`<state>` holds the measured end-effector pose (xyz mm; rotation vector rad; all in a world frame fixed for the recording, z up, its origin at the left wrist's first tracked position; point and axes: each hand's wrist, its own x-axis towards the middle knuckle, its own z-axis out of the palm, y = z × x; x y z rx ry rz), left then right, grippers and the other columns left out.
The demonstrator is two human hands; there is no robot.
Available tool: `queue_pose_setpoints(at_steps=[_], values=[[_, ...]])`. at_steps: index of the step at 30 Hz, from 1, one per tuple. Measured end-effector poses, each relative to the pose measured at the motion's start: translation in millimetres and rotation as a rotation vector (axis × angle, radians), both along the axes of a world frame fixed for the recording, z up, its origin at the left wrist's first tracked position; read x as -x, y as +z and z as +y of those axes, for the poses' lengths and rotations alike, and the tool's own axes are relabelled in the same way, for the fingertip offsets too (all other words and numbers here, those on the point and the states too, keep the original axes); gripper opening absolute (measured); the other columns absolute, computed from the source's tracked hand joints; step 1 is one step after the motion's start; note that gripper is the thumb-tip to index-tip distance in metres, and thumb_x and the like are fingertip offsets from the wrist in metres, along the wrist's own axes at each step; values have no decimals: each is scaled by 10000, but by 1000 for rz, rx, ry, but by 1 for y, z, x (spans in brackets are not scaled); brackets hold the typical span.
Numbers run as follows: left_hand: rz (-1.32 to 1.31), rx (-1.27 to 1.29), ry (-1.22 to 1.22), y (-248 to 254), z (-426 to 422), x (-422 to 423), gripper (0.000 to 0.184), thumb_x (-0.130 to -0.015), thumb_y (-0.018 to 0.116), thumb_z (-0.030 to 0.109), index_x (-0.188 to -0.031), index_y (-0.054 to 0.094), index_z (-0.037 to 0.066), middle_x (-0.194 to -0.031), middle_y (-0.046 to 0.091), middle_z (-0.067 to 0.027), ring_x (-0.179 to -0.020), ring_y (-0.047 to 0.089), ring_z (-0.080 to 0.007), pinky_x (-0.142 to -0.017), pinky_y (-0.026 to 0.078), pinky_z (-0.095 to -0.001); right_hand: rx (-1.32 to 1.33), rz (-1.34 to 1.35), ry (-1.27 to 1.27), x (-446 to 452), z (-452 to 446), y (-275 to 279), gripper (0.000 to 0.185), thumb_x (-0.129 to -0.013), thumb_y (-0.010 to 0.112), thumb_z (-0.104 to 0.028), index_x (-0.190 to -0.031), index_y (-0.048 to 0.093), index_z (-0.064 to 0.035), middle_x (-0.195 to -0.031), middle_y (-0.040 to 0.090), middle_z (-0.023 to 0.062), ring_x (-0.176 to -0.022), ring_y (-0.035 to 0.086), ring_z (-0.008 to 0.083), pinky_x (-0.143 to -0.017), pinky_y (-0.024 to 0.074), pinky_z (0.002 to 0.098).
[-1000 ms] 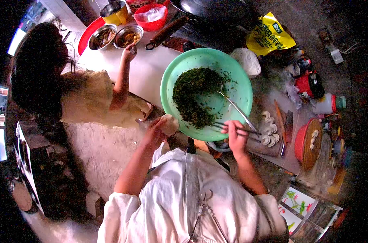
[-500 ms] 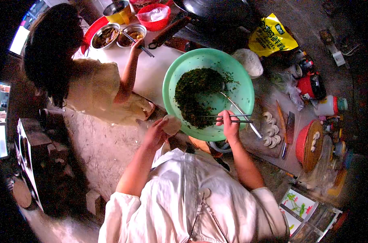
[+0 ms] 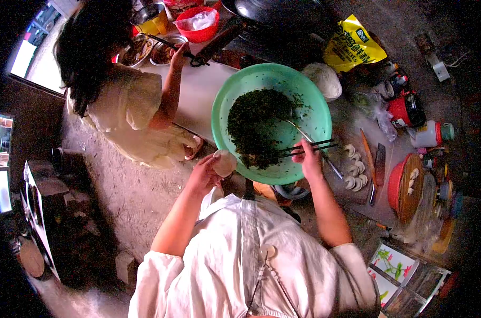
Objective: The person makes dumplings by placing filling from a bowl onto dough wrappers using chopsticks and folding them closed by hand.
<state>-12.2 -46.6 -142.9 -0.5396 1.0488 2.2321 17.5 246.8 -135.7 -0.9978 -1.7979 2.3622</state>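
Head view: dark green filling (image 3: 251, 116) lies ahead of both hands, between them, in the green basin (image 3: 218, 124). Left hand (image 3: 204, 175), just beside the rim, grips one pale round wrapper (image 3: 225, 164). Right hand (image 3: 307, 160), the nearer, is closed on two chopsticks (image 3: 324, 144), long axis running leftward, tips at the filling's edge. Also counted: one metal-handled utensil (image 3: 333, 167); crescent dumplings (image 3: 354, 170), roughly seven, overlapping, exact number unclear.
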Motion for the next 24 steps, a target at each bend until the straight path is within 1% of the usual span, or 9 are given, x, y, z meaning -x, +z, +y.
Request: queue_pose_setpoints(at_steps=[2, 5, 6, 9, 12, 15, 20, 22, 24], values=[[-4, -2, -5, -4, 0, 1, 290, -844, 484, 199, -1055, 471, 1, -746, 593, -112, -453, 567, -166, -314, 458, -233, 5, 14, -1, 1, 5, 2, 303, -844, 493, -323, -783, 553, -33, -626, 577, 67, -458, 542, 130, -421, 454, 232], [-11, -2, -22, -11, -2, 1, 285, -846, 482, 195, -1057, 472, 5, -748, 592, -111, -458, 569, -166, -319, 461, -234, -254, 125, 96, 4, 9, 8, 305, -872, 453, -292, -802, 550, -11, -636, 572, 69, -479, 543, 120, -455, 459, 237], [-15, -5, -27, -11, -2, 1, 284, -847, 481, 196, -1057, 472, 6, -748, 593, -111, -460, 570, -166, -319, 461, -234, -254, 124, 96, 4, 6, 9, 305, -872, 453, -292, -802, 550, -11, -636, 572, 69, -479, 543, 120, -455, 459, 237], [-64, -8, -26, -3, -1, 3, 275, -850, 476, 194, -1051, 475, 6, -749, 594, -109, -481, 576, -166, -329, 456, -231, -438, 165, 257, 3, -9, 9, 279, -857, 487, -248, -797, 564, 13, -688, 585, 69, -568, 566, 120, -466, 469, 229], [-65, 12, -2, 13, 2, 2, 268, -853, 473, 190, -1043, 477, 2, -765, 596, -109, -499, 580, -162, -343, 451, -227, -439, 168, 322, -1, -18, 5, 280, -858, 485, -249, -789, 565, 11, -686, 584, 59, -571, 563, 114, -468, 468, 229], [-6, -4, -19, 6, 0, 2, 270, -852, 472, 185, -1044, 476, -5, -794, 597, -116, -526, 588, -165, -356, 458, -228, -368, 139, 275, -2, -13, 3, 279, -860, 479, -252, -779, 567, -1, -677, 581, 64, -551, 563, 114, -459, 465, 220], [-39, -12, 1, 10, 1, 1, 271, -854, 454, 158, -1063, 459, -15, -822, 596, -129, -559, 600, -174, -369, 477, -240, -197, 103, 146, 3, -4, 2, 283, -867, 456, -270, -781, 545, -14, -614, 562, 61, -446, 526, 113, -420, 443, 223], [-15, -35, -12, 5, -3, 1, 272, -853, 447, 146, -1070, 452, -18, -825, 597, -129, -569, 603, -174, -383, 486, -245, -189, 84, 120, 4, 0, 0, 294, -850, 477, -302, -790, 551, -24, -619, 569, 62, -448, 532, 119, -419, 445, 231], [19, -151, -68, 0, -8, 3, 269, -854, 428, 108, -1085, 438, -29, -900, 581, -145, -686, 612, -195, -517, 525, -272, -76, 30, 46, 4, 2, 3, 313, -822, 527, -333, -774, 552, -25, -605, 570, 80, -446, 542, 142, -397, 461, 250]])
